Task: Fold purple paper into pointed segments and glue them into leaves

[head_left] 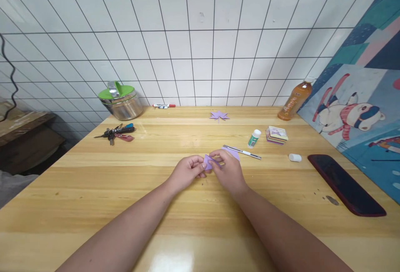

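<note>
Folded purple paper (207, 162) sits between the left hand (189, 170) and the right hand (229, 167), over the middle of the table (140, 167). The left hand pinches it from the nine-o'clock side, the right hand from the three-o'clock side, both grips narrow. Both touch it, so neither is nearer. The part that shows seems to run from about ten o'clock to four; the hands cover the rest, so its true long axis cannot be told.

Counted, by direction from the hands: one purple sheet (234, 154) at two o'clock, just beside the right hand, with one slim silver tool (245, 152) lying across it; beyond, also near two, one glue stick (254, 139) and one stack of paper (276, 135); one white cap (295, 157) at three; one phone (346, 185) between three and four; one bottle (293, 102) between one and two; one paper leaf (219, 115) at twelve; at least one marker (164, 106) at eleven; one lidded pot (123, 106) at ten; one bunch of keys (116, 132) between nine and ten.
</note>
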{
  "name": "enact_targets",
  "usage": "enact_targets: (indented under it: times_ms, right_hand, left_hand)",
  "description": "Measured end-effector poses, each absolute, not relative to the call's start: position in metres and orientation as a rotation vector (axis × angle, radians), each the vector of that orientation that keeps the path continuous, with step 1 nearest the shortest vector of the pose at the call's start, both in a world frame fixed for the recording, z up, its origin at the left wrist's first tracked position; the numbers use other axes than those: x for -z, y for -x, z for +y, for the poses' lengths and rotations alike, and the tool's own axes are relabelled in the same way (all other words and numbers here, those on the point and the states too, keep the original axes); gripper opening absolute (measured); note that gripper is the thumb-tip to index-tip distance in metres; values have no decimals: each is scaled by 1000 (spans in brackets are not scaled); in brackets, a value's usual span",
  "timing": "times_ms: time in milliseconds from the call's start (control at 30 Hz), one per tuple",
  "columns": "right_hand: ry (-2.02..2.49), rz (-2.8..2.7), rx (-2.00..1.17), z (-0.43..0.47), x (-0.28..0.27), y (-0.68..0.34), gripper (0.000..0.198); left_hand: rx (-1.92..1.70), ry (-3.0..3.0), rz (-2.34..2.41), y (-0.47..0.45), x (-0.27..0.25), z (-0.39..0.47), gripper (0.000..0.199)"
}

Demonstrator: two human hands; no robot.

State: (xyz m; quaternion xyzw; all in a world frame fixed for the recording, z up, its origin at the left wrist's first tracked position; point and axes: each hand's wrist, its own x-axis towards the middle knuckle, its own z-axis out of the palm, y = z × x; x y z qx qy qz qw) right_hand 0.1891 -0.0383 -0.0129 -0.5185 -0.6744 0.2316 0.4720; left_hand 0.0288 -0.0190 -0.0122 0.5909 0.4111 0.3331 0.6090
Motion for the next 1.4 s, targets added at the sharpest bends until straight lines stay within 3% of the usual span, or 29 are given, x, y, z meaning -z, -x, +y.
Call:
enact_targets:
  times_ms: [233,433,600,767,1133,1400]
  right_hand:
    - [1138,-1839,-526,-43,3,-192,23]
    - [1177,-1615,-748,-36,16,-191,16]
    - [1215,-1441,-996,-33,16,-191,34]
    - [1197,-1434,-1041,-33,13,-192,14]
    - [1111,-1816,-768,-36,12,-203,16]
    - [1095,-1875,-795,-34,17,-209,15]
  left_hand:
    - [-832,-1350,915,-30,7,-21,31]
    - [-816,-1396,941,-29,8,-22,30]
    - [-824,-1444,965,-30,12,-21,26]
    - [-817,-1501,982,-30,15,-21,23]
    - [-682,-1342,935,-20,10,-15,25]
    - [-528,-1335,831,-13,2,-10,30]
